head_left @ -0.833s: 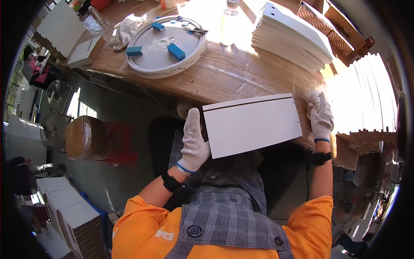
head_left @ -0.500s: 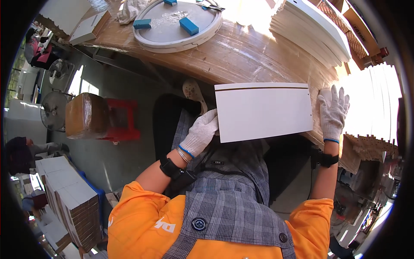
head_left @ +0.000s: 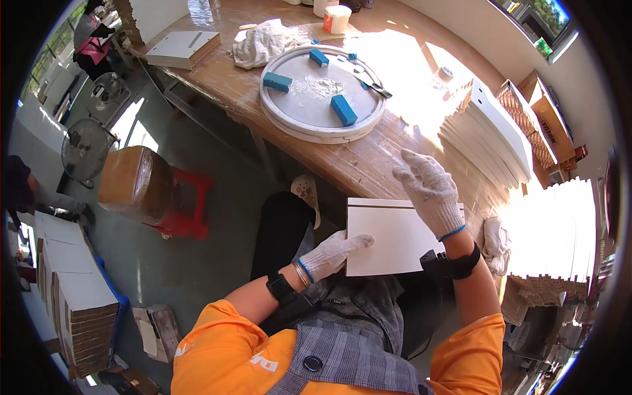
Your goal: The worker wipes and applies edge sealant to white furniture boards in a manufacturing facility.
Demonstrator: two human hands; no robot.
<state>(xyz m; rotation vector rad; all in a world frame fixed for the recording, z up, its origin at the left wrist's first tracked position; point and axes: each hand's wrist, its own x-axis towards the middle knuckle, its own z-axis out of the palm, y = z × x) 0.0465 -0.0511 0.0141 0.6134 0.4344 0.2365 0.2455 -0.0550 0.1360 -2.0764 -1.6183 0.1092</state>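
A white rectangular panel (head_left: 388, 243) with a thin dark groove along its far edge lies over my lap, close to the table's front edge. My left hand (head_left: 336, 255), in a white knit glove, grips its left end with the thumb on top and the other fingers hidden beneath. Above the panel's right part hangs my right hand (head_left: 431, 191), also gloved, its fingers apart and slightly curved with nothing in them. Its wrist and forearm cover part of the panel. A crumpled whitish cloth (head_left: 497, 243) rests right of that arm.
On the wooden table (head_left: 257, 118) sits a round white disc (head_left: 296, 122) bearing blue blocks (head_left: 343, 110), white paste and a putty knife (head_left: 382, 92). White panels are stacked (head_left: 490, 135) to the right. A wrapped box (head_left: 135, 184) on a red stool (head_left: 194, 204) stands left.
My right hand has lifted off the cloth and moved left over the panel. My left thumb now lies on the panel's face. The view has shifted, showing more of the table's far side.
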